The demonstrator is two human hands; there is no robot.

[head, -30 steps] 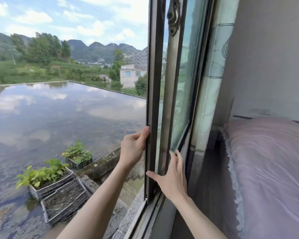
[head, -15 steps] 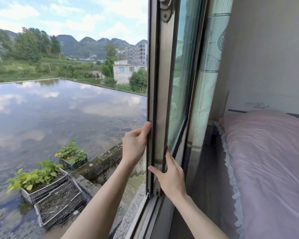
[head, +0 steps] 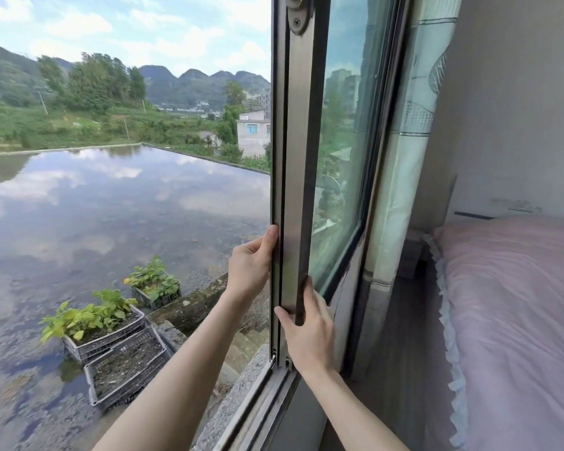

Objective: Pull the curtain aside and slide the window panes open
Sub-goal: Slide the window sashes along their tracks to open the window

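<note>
Two sliding window panes [head: 339, 141] sit pushed to the right, their metal stiles [head: 293, 157] stacked side by side, and the left half of the window is open to the outside. My left hand [head: 249, 268] reaches outside and grips the outer stile's edge, thumb lying up along it. Lower down, my right hand [head: 308, 333] holds the inner stile between thumb and fingers. The pale patterned curtain [head: 404, 164] hangs bunched against the wall, right of the panes.
The sill track [head: 258, 395] runs along the bottom of the window. A bed with a pink frilled cover [head: 518, 320] stands close on the right. Outside lie a flooded field and plastic crates with plants [head: 111, 333].
The outer pane has slid right under my left hand until its stile lines up with the inner one. My right hand stayed on the inner stile.
</note>
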